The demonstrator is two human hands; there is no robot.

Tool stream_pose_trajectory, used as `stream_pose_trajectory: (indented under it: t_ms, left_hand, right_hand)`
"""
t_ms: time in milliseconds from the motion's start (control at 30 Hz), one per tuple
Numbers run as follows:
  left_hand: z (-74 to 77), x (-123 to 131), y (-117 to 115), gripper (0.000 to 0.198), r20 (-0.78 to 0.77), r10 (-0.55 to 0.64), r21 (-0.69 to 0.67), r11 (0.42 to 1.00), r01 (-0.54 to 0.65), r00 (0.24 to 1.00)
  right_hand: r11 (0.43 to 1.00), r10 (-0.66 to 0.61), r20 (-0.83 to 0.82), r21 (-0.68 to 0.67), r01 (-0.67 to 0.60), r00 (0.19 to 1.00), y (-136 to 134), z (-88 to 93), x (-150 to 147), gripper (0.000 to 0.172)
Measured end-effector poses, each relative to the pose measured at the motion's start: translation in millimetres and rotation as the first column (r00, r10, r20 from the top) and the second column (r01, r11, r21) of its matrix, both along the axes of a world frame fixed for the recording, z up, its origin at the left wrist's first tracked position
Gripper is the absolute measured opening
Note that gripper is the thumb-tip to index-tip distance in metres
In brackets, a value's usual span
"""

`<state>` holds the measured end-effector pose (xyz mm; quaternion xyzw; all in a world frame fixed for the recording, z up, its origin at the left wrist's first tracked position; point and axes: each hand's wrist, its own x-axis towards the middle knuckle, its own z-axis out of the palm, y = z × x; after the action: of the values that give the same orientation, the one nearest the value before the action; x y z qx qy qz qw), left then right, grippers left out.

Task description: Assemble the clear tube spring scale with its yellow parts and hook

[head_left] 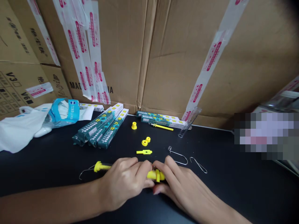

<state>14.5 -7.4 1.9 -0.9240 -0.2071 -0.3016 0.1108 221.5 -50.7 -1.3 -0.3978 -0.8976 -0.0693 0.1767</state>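
Note:
A spring scale (104,167) with yellow ends lies crosswise in front of me, its wire hook (84,171) sticking out to the left. My left hand (127,179) is closed around its tube and hides most of it. At the right end, the fingers of my right hand (175,180) close on the yellow end piece (156,175). Just beyond my hands lie a yellow slotted rod (144,152), two yellow rings (144,142) and a yellow flanged cap (134,125). A wire hook with a coiled end (178,155) and a bent wire loop (198,165) are near my right hand.
Green-and-white boxes (102,126) lie at the back left, more boxes (161,119) at the back centre. Before these are a yellow rod with a spring (162,126) and a clear tube (189,123). A blue tissue pack (64,112) sits left. Cardboard (121,56) walls the black table's back.

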Motion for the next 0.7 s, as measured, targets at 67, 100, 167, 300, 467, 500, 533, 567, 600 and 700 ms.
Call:
stream_pose_trajectory:
  t_ms: [67,100,167,300,467,500,533,567,600,700]
  left_hand:
    - [1.3,-1,0,0.047,-0.03,-0.01,-0.039,0.999,0.009,1.0]
    - [2.0,-1,0,0.047,-0.048,-0.014,-0.06,0.998,0.011,0.999]
    - [3.0,-1,0,0.044,-0.08,-0.023,-0.099,0.995,0.015,0.997]
    - [1.4,1,2,0.022,-0.051,-0.006,-0.077,0.997,0.002,0.999]
    - [-2.5,3,6,0.007,-0.104,0.058,-0.019,0.998,-0.061,0.993]
    - [-2.9,3,6,0.01,-0.105,0.053,-0.026,0.998,-0.056,0.993]
    - [-3.1,3,6,0.013,-0.097,0.047,-0.029,0.998,-0.05,0.994]
    - [-3.1,4,7,0.017,-0.082,0.044,-0.028,0.999,-0.047,0.996]
    - [-3.1,4,7,0.021,-0.069,0.042,-0.027,0.999,-0.044,0.997]
    - [-2.4,4,6,0.03,-0.065,0.044,-0.042,0.998,-0.046,0.997]
  right_hand:
    - [0.999,0.037,0.05,0.023,-0.038,0.998,0,2.6,0,0.039]
    - [0.998,0.053,0.069,0.026,-0.055,0.996,0,3.6,0,0.039]
    - [0.998,0.065,0.07,0.017,-0.066,0.995,0,3.8,1,0.039]
    - [0.998,0.003,0.001,0.058,-0.003,1.0,1,-2.7,2,0.033]
    - [0.998,-0.061,-0.114,-0.03,0.058,0.992,5,-5.0,7,0.038]
    - [0.995,-0.079,-0.141,-0.077,0.068,0.987,5,-3.7,8,0.04]
    - [0.99,-0.094,-0.163,-0.124,0.074,0.982,6,-2.2,8,0.041]
    - [0.982,-0.105,-0.176,-0.173,0.074,0.979,6,-0.7,8,0.041]
    - [0.974,-0.109,-0.183,-0.214,0.069,0.977,6,0.6,8,0.041]
    - [0.957,-0.114,-0.181,-0.285,0.059,0.977,5,2.6,8,0.036]
